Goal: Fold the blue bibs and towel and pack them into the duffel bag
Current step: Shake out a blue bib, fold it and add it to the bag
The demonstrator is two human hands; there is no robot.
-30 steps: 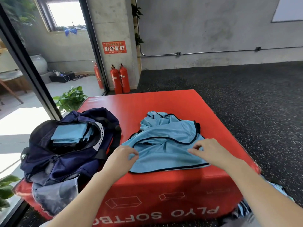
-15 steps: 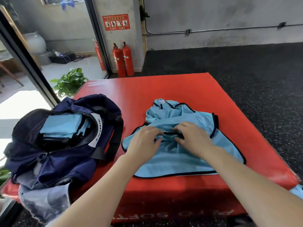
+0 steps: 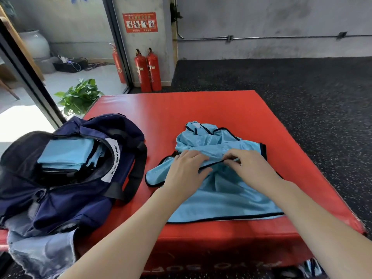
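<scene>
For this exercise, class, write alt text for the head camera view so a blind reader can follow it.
Both hands, left hand and right hand, pinch the black-trimmed edge of a light blue bib lying on a red plyo box. Beside it, an open navy duffel bag holds folded blue items.

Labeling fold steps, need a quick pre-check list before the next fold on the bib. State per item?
1. Both hands on the blue bib: ok, left hand and right hand meet at its black-trimmed edge.
2. Bib lying flat: not ok, far part bunched.
3. Bib fully on the red plyo box: ok.
4. Duffel bag open: ok.
5. Room left in the bag: cannot tell; folded blue pieces already sit in the opening.
</scene>
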